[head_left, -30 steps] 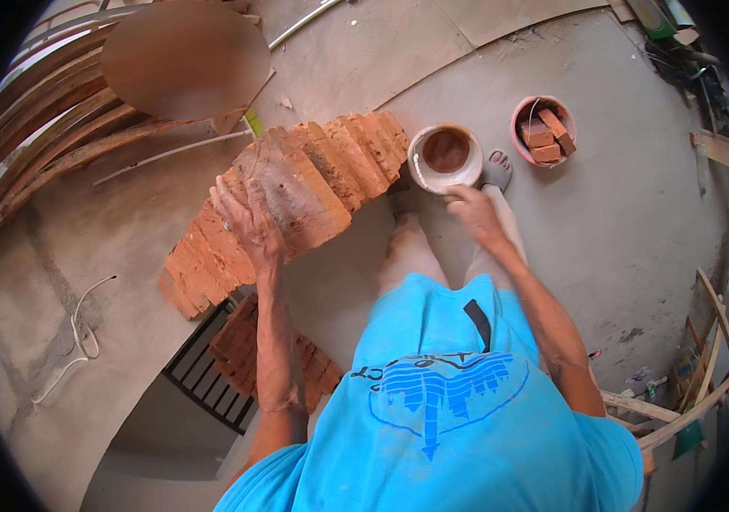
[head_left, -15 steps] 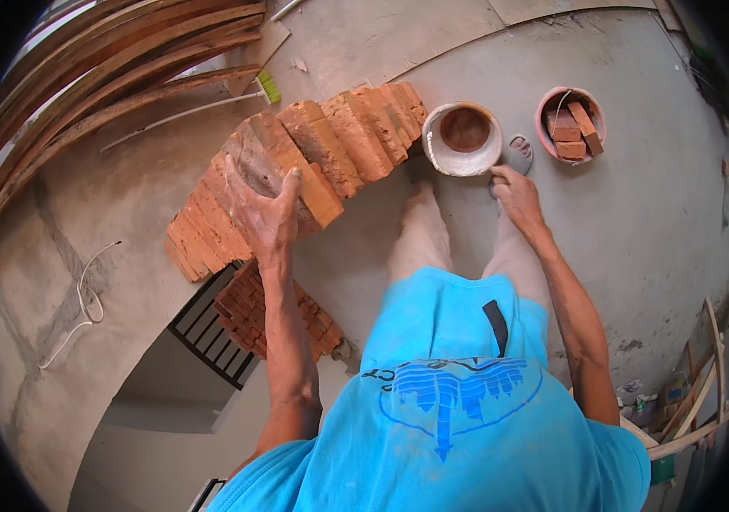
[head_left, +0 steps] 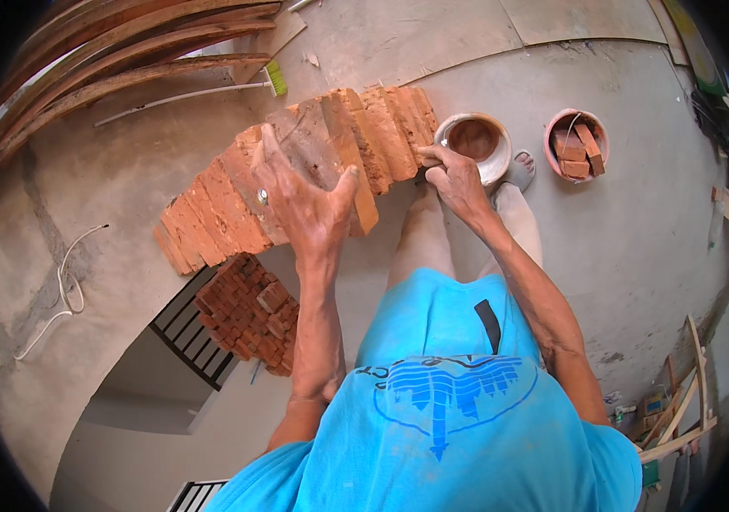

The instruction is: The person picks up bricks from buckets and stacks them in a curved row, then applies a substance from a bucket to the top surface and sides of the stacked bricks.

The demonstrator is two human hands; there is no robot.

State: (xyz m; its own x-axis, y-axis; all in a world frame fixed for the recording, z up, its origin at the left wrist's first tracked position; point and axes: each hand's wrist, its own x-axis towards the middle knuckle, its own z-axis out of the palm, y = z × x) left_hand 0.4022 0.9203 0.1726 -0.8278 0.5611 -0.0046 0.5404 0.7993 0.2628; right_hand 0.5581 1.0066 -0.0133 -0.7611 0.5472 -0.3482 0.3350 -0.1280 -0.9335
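Observation:
My left hand [head_left: 313, 209] grips a wide brick [head_left: 313, 141] in a long row of red bricks [head_left: 202, 226], fingers over its face and thumb at its right side. My right hand [head_left: 458, 183] is closed in front of the row's right part, just left of a white bucket [head_left: 492, 162] with brown contents; whether it holds anything is unclear. A pink bucket [head_left: 552, 128] holding several bricks stands farther right, by my sandalled foot [head_left: 518, 171].
Curved timber planks [head_left: 100, 60] and a green brush [head_left: 276, 78] lie upper left. A white cable [head_left: 70, 290] lies left. A brick pile [head_left: 245, 311] and black railing [head_left: 177, 324] show below the row, beside an opening. Wood scraps [head_left: 680, 410] lie lower right.
My right hand has moved left from the white bucket's rim toward the brick row. My left hand's fingers have shifted on the wide brick, the hand now further right along the row.

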